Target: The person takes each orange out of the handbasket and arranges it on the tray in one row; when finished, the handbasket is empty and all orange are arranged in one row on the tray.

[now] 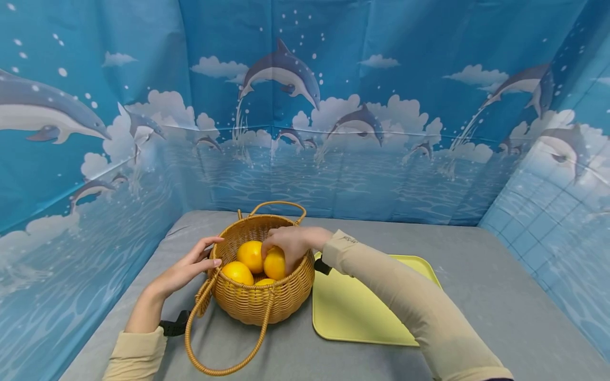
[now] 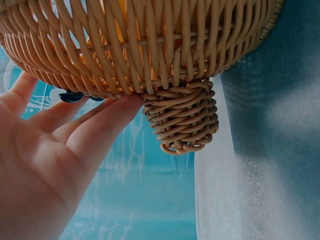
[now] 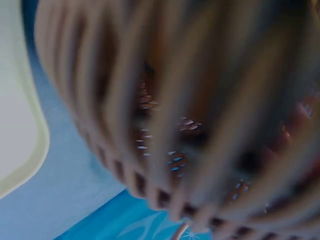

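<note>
Right hand (image 1: 292, 246): fingers curled round smooth, rounded yellow fruit (image 1: 274, 264), right of centre inside brown woven wicker basket (image 1: 240, 304) | Left hand (image 1: 178, 272): fingers apart, extended, touching basket's left side | Judged good practice: brace basket lightly, spread grip evenly, avoid knocking neighbouring yellow fruits (image 1: 250, 256)

A round, golden-brown wicker basket (image 1: 252, 306) and a flat, yellow rectangular tray (image 1: 357, 312) are supported by the grey counter (image 1: 505, 301).
</note>
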{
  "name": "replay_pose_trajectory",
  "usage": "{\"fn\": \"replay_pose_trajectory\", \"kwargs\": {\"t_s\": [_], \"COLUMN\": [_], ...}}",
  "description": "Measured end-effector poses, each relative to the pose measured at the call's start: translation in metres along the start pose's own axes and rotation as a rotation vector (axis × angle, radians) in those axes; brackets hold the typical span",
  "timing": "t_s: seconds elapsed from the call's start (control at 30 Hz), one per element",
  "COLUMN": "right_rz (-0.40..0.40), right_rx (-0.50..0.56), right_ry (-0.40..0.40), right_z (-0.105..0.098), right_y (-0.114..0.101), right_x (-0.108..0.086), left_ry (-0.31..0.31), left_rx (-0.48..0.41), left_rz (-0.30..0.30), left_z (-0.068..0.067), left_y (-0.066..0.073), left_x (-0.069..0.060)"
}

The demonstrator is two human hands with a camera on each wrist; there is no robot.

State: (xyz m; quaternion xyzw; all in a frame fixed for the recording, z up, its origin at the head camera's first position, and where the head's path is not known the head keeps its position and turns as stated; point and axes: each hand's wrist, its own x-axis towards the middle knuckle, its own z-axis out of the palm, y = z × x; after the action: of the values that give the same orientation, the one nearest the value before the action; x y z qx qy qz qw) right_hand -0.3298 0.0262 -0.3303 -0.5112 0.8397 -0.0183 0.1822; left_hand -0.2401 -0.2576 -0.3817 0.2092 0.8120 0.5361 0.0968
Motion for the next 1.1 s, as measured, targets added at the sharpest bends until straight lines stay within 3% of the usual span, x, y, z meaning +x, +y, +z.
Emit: {"fn": "replay_pose_trajectory", "kwargs": {"t_s": [0.23,0.4,0.5,0.7,0.87,0.97,1.1], "right_rz": [-0.041,-0.162,-0.237,-0.285,-0.257,-0.208,-0.064], "right_rx": [0.237,0.536,0.705,0.963,1.084,1.122,1.165], "right_ry": [0.094,0.222,0.320,0.564,0.755,0.830,0.887], "right_z": [-0.014,-0.024,-0.028,-0.016,0.008,0.028,0.054], "right_y": [0.005,0.014,0.019,0.039,0.057,0.068,0.078], "right_x": [-0.014,-0.029,-0.042,-0.073,-0.100,-0.111,-0.120], "left_ry": [0.001,0.003,0.002,-0.003,-0.003,-0.006,-0.002], "left_rx": [-0.005,-0.002,-0.001,0.002,-0.001,0.001,0.002], "left_rz": [0.004,0.002,0.001,0.006,0.005,0.009,0.007], "left_z": [0.001,0.001,0.000,0.001,0.001,0.001,0.000], "left_y": [0.000,-0.002,-0.002,0.000,0.002,0.001,-0.001], "left_x": [0.000,0.000,0.000,0.001,0.002,0.002,0.001]}}
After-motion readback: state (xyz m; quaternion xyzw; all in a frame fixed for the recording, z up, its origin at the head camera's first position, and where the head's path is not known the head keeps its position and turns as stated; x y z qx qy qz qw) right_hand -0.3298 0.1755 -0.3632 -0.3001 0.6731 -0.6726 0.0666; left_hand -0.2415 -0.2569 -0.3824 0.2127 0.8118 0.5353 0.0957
